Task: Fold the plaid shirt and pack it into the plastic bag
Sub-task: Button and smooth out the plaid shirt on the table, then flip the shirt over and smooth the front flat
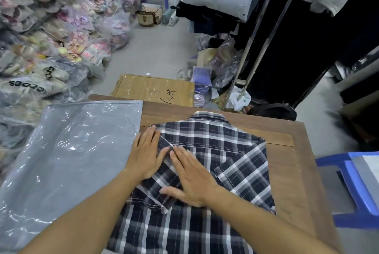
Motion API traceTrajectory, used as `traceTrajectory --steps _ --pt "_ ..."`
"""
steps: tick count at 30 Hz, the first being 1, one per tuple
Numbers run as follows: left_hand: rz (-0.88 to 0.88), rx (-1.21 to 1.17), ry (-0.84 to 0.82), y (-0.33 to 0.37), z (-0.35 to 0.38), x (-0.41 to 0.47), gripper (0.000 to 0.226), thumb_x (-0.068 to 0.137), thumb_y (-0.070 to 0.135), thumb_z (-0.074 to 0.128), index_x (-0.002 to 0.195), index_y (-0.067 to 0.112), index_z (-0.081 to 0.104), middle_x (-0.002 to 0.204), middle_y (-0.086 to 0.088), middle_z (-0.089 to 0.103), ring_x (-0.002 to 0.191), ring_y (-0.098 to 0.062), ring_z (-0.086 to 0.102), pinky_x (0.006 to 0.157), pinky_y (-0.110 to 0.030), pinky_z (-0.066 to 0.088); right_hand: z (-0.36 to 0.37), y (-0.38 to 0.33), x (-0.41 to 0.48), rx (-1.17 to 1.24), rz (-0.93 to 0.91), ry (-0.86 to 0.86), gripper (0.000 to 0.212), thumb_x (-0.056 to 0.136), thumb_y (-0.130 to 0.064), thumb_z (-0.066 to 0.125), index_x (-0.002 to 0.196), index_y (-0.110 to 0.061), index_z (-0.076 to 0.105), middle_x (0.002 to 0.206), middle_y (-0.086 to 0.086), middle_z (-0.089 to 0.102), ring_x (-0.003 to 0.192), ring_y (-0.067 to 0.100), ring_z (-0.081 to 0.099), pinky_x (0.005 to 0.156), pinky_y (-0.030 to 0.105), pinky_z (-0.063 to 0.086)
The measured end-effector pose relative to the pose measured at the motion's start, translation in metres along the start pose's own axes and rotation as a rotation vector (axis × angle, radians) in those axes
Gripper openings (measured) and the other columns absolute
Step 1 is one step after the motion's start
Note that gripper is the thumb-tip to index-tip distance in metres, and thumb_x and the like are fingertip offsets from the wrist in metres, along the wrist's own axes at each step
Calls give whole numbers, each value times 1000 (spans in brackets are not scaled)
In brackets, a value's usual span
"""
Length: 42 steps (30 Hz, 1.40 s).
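The plaid shirt (231, 151), dark blue with white and grey checks, lies back up on the wooden table (287, 163), collar at the far end. Both sleeves and side panels are folded in over its back. My left hand (146, 153) lies flat on the folded left edge, fingers spread. My right hand (192, 180) presses flat on the folded left sleeve near the shirt's middle. Neither hand grips anything. The grey-tinted plastic bag (67, 155) lies flat on the table to the left of the shirt, touching its left edge.
A taped cardboard box (153, 89) sits on the floor beyond the table. Piles of bagged shoes (51, 38) fill the left side. A clothes rack (264, 34) with dark garments stands at the right. A blue plastic stool (356, 188) is beside the table's right edge.
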<state>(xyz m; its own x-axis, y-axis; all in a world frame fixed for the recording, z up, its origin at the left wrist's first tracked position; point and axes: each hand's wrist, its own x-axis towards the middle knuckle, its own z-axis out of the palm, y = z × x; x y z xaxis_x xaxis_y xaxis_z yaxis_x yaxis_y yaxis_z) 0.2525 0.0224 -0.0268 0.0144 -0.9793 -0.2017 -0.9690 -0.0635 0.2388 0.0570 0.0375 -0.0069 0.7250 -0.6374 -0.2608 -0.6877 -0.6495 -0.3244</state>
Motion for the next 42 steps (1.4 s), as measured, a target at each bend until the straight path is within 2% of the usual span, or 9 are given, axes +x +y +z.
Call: traceTrajectory --steps 4,8,12,18,22,26,33,38,42 --pt "-88 -234 128 2 -25 20 47 99 29 50 141 11 42 147 -11 39 136 -31 36 112 -48 37 -36 65 -20 71 206 293 50 101 -40 44 144 -13 45 147 6 44 138 26 35 117 48 29" --pt "-258 -431 21 -5 -41 46 57 88 15 70 139 10 46 136 -14 54 124 -33 51 105 -44 44 -64 135 -53 128 734 346 38 92 -23 55 129 -14 53 132 10 46 121 29 38 103 45 35" --pt "-359 -398 -79 -6 -51 63 66 79 11 79 137 7 48 134 -15 57 118 -34 57 99 -42 48 -75 168 -83 424 957 304 44 92 -16 63 133 -9 49 138 15 45 124 35 45 94 40 38" --pt "-388 -353 -194 -5 -61 72 26 80 14 80 101 6 67 109 -15 69 101 -33 63 88 -39 50 -71 186 -88 831 1023 339 31 87 -5 71 115 -7 60 91 14 69 77 19 59 66 28 47" --pt "-316 -444 -233 -6 -78 73 13 84 12 75 88 9 62 99 -14 68 99 -35 64 89 -42 50 -83 193 -87 893 997 294 8 86 -3 69 83 -10 68 82 10 69 63 15 55 62 26 48" --pt "-268 -542 -203 2 -107 85 10 87 10 71 91 6 62 101 -17 71 96 -34 67 92 -48 53 -119 198 -81 928 927 352 7 90 -2 68 92 -8 66 80 7 70 53 11 64 40 16 46" --pt "-181 -690 147 47 -184 132 30 91 6 64 69 19 47 76 -5 58 74 -21 54 67 -33 48 -208 208 -48 977 859 687 13 96 -4 60 92 -15 56 94 9 68 64 25 75 52 30 60" --pt "-89 -678 337 60 -231 155 13 90 16 67 91 14 54 92 -9 61 87 -25 56 82 -41 48 -256 215 -36 954 760 931 12 97 -5 60 94 -16 54 94 10 67 70 28 76 69 40 64" --pt "-6 -734 427 71 -256 163 12 93 13 64 101 14 55 85 -3 57 84 -20 54 70 -30 45 -283 217 -34 988 680 1051 10 97 -6 60 96 -15 55 97 11 67 74 25 77 69 36 63"
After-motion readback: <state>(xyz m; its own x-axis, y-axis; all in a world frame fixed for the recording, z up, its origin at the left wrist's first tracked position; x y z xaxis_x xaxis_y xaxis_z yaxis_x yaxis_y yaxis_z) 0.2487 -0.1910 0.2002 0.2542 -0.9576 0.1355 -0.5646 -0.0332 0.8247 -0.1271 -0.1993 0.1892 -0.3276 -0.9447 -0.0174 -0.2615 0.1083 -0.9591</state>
